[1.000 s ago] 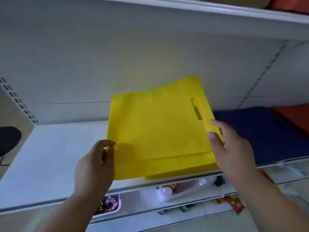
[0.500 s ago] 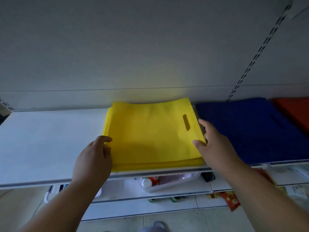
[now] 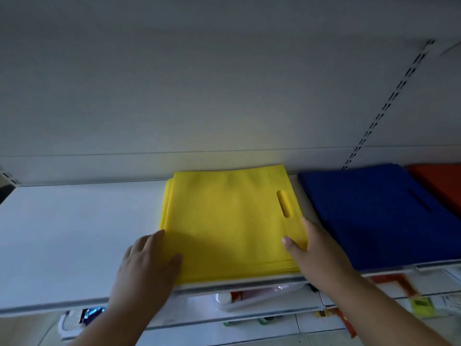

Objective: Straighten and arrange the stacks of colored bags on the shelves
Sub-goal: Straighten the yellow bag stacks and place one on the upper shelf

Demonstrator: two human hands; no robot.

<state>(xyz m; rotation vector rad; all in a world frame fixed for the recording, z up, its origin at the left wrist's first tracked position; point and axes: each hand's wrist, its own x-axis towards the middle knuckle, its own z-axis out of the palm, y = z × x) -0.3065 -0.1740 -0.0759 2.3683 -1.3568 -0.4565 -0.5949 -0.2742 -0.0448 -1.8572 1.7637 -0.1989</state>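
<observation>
While the yellow bag stack (image 3: 232,221) lies on the white shelf (image 3: 74,233), the left hand (image 3: 147,268) and right hand (image 3: 316,255) press flat-fingered against its 2 sides, gripping nothing.

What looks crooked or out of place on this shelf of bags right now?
The yellow stack is slightly uneven: lower bags stick out past the top one along its left and front edges. The left hand and right hand press its front corners. The blue stack looks tidy.
</observation>
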